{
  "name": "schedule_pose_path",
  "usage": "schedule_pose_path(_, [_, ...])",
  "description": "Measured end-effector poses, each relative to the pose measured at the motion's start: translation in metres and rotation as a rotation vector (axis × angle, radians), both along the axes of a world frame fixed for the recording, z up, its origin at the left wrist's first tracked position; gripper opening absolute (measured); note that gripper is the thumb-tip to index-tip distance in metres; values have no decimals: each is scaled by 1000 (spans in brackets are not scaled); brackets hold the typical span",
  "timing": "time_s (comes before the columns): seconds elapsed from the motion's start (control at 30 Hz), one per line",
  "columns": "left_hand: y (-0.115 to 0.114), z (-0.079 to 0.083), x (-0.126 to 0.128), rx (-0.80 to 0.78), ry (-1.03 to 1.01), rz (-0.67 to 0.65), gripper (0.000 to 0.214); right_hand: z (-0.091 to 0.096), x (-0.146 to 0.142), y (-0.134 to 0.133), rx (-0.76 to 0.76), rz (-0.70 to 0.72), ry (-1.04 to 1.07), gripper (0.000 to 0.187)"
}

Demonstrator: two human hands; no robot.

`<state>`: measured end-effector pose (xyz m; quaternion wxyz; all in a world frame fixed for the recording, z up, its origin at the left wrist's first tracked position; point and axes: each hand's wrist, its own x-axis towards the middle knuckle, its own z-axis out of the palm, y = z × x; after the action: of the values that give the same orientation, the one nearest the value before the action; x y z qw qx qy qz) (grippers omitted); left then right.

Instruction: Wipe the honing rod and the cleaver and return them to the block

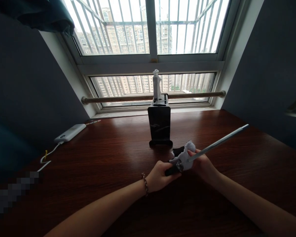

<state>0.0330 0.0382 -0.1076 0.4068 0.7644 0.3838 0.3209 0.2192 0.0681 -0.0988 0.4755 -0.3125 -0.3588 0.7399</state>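
My left hand (160, 176) is closed around the black handle (172, 170) of a long metal rod (219, 142) that points up and to the right over the wooden table (108, 158). My right hand (202, 163) is closed on a crumpled white wad of paper or cloth (186, 155), pressed where the rod meets the handle. Both hands hover just in front of a black knife block (160, 124) standing upright at the table's middle. One white-wrapped item (157, 84) sticks up out of the block's top.
A white power bank (70, 132) lies at the table's back left, and its cable (48, 155) trails toward the left edge. Behind the table are a barred window (150, 29) and a horizontal rail (128, 98). Dark walls close in on both sides.
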Motion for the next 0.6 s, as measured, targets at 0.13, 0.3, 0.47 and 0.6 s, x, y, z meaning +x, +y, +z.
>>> schedule_pose_path(0.13, [2, -2, -1, -4, -9, 31, 33, -1, 3, 5, -49, -44, 107, 18])
schedule_pose_path(0.3, [4, -3, -1, -40, -30, 107, 35, -3, 0, 1, 60, 92, 72, 18])
schedule_pose_path(0.47, [5, -4, -1, -45, -57, 144, 36, -5, 1, 5, 6, -19, 54, 14])
schedule_pose_path(0.6, [5, -4, -2, -30, -59, 159, 36, -6, 2, 10, -59, -135, 119, 11])
